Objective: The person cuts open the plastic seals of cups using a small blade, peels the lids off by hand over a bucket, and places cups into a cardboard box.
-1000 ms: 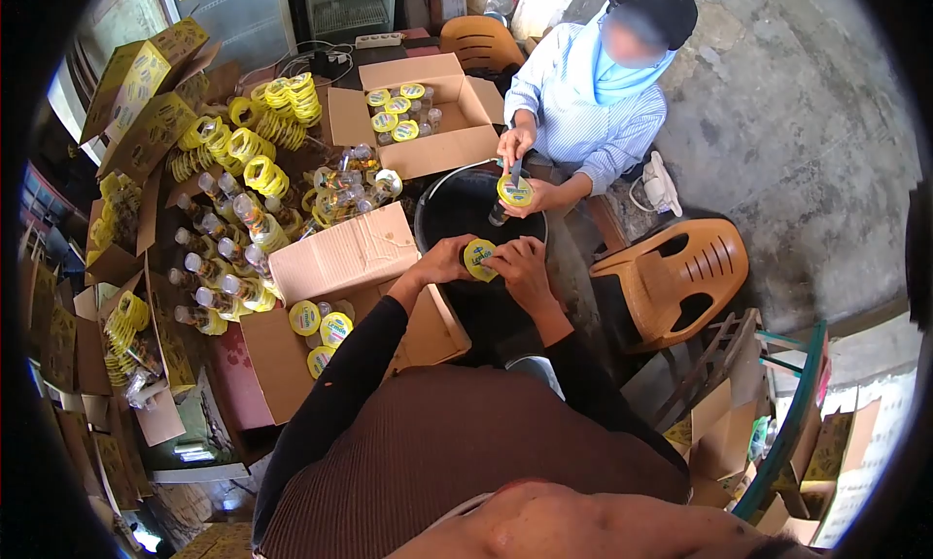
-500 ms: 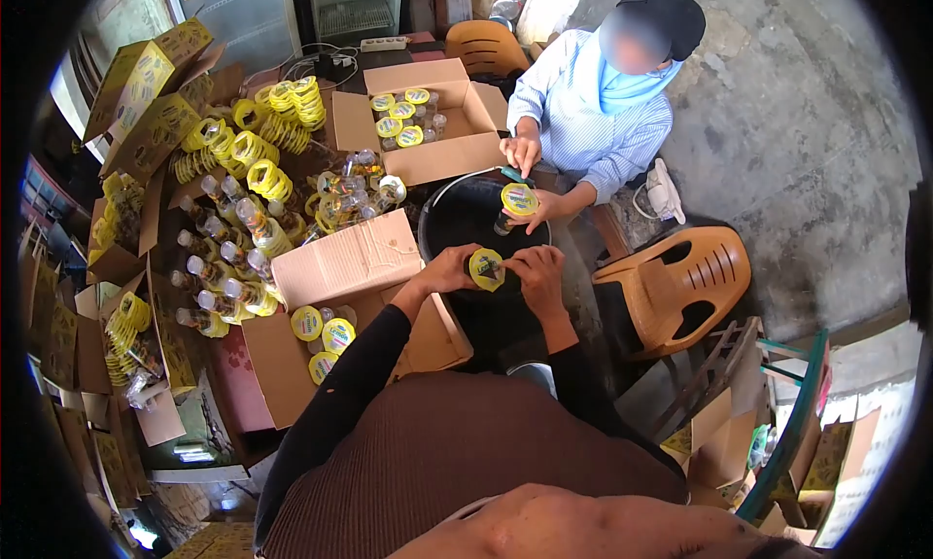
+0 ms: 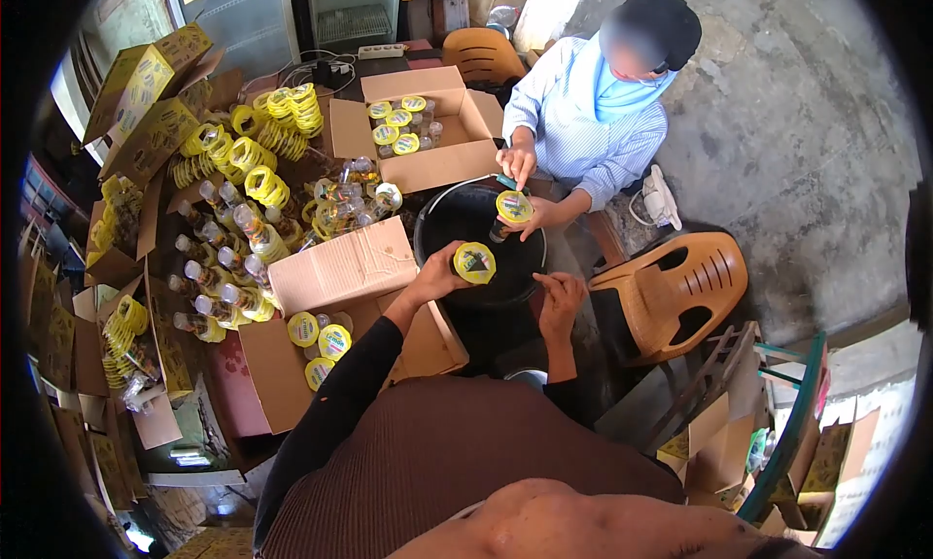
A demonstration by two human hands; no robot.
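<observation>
My left hand (image 3: 437,276) is closed around a bottle with a round yellow printed top (image 3: 474,263), seen from above; its body is hidden beneath the top. My right hand (image 3: 562,304) is held apart to the right, fingers curled and thumb against the forefinger; whatever may be in the pinch is too small to make out. Both hands are over a black bucket (image 3: 420,243). Across from me a person (image 3: 593,112) grips a similar yellow-topped bottle (image 3: 513,207) and holds a small green-handled tool (image 3: 506,182) at its rim.
At my left an open carton (image 3: 269,369) contains several yellow-topped bottles. Another such carton (image 3: 413,173) lies beyond the bucket. Clear-capped bottles (image 3: 233,260) and stacks of yellow rings (image 3: 255,156) crowd the table. An orange chair (image 3: 680,292) stands to the right.
My right hand has come off the bottle's yellow top and moved right and down. The left hand, still holding the bottle, has shifted slightly left.
</observation>
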